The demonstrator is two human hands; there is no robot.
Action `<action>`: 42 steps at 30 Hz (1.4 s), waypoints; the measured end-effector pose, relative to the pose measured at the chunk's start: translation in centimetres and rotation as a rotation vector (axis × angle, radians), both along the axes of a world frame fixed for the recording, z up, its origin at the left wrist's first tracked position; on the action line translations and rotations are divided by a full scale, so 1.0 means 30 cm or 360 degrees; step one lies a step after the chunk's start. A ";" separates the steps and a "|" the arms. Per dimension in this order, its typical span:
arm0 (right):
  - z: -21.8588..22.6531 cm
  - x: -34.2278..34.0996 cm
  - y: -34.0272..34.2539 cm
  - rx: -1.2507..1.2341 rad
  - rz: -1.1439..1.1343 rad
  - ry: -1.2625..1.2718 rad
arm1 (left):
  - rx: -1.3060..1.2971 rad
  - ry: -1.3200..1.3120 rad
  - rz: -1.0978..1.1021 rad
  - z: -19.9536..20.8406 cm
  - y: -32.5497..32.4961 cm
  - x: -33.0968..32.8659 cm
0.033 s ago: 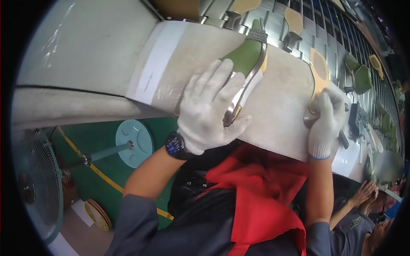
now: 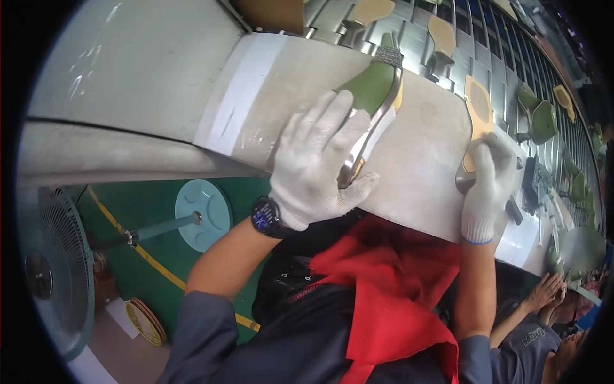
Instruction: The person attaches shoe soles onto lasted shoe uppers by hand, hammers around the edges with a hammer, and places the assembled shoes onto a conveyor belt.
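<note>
A green shoe is gripped by the gloved left hand, laid from the worktop's back edge toward its front. Near the right end, a tan insole is partly covered by the right hand, fingers curled; whether it is gripped cannot be told.

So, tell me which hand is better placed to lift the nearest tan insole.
Most likely the right hand: it is at the lower end of that tan insole, fingers curled, while the left hand is farther off, laid over the green shoe.
</note>
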State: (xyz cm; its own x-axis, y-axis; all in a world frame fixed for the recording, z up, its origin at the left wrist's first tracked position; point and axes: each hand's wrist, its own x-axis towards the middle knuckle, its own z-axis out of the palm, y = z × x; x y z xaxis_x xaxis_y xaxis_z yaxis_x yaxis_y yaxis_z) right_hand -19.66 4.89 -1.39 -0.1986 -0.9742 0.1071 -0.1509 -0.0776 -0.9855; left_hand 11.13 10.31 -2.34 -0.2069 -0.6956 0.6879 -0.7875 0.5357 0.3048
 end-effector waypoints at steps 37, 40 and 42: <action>0.058 -0.078 0.573 0.0304 0.0280 -0.0840 | 0.1163 0.2101 -0.0896 0.425 -0.085 -0.191; 0.164 -0.061 0.542 0.0221 0.0369 -0.0888 | 0.0840 0.1946 -0.0871 0.445 -0.038 -0.220; 0.192 -0.072 0.523 0.0138 0.0514 -0.1166 | 0.0902 0.1942 -0.0873 0.473 -0.030 -0.213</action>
State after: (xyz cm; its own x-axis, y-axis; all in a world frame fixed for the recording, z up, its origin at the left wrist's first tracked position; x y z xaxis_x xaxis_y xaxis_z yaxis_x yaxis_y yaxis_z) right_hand -21.82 20.58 4.38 0.1037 -0.9944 -0.0201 0.5530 0.0745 -0.8298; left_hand 4.73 9.42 11.84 -0.0296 -0.9561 0.2917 0.3720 0.2603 0.8910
